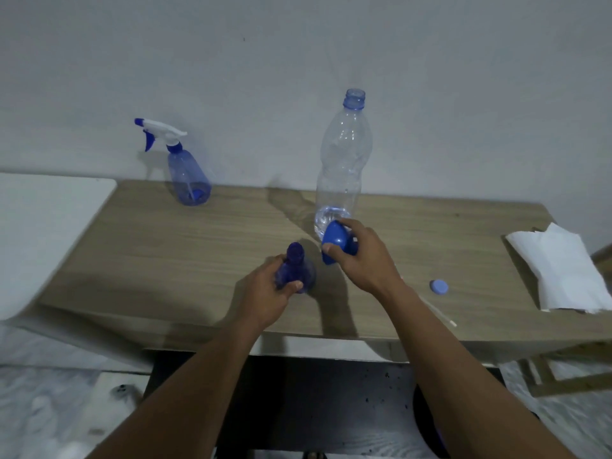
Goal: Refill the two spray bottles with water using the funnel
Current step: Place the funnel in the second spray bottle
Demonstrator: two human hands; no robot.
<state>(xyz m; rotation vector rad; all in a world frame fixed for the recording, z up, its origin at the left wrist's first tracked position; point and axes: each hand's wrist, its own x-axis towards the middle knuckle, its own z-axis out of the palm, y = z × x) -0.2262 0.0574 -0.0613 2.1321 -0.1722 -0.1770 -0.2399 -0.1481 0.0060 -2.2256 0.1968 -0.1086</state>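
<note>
Wooden table (165, 260) holds spray bottle (189, 175), water bottle (342, 160) (uncapped), cap (439, 287), paper (563, 270).

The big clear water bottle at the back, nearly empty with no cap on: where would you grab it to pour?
Grip the water bottle around its mid-body, coming from the right side. It stands upright and uncapped, and the right hand with the funnel is right in front of its base.

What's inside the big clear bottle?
The big clear bottle has no cap on and is mostly empty. A little water sits at its bottom. The right hand, holding the blue funnel, covers part of the base, so the exact amount is hidden.
</note>
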